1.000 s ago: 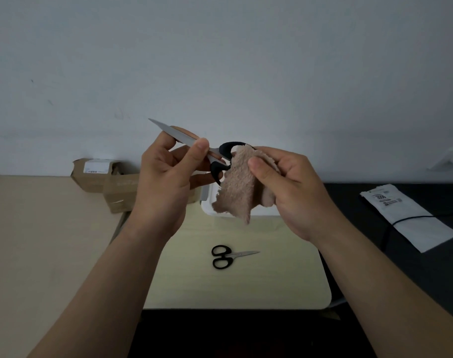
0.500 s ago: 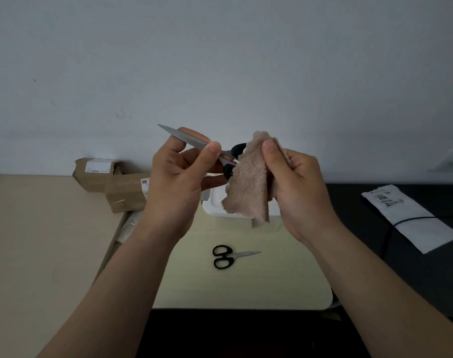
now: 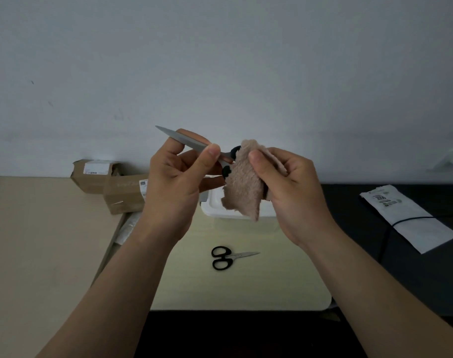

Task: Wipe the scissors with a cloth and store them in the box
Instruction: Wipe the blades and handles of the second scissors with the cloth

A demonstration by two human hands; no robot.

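Grey wall (image 3: 220, 60), pale table (image 3: 246, 288): left hand (image 3: 176, 182) pinches the scissors (image 3: 184, 139) by the blade, held up in front of the white box (image 3: 215, 205), right hand (image 3: 292, 192) grips the cloth (image 3: 243, 187) over their handles; a hard rub could drag the edge across bare fingers or knock them loose.

a white paper packet (image 3: 411, 220) lies on the dark surface (image 3: 375, 267), well to the right of the fingers (image 3: 279, 157) of the right hand (image 3: 295, 195). its printed label (image 3: 382, 199) shows a bold number that looks like 3006, though the last digit is unsure. the smaller lines under it are too blurred to read. left of the fingers (image 3: 190, 133) of the left hand (image 3: 172, 187), two brown cardboard boxes (image 3: 122, 196) bear white shipping labels (image 3: 96, 167), their print too small to read.
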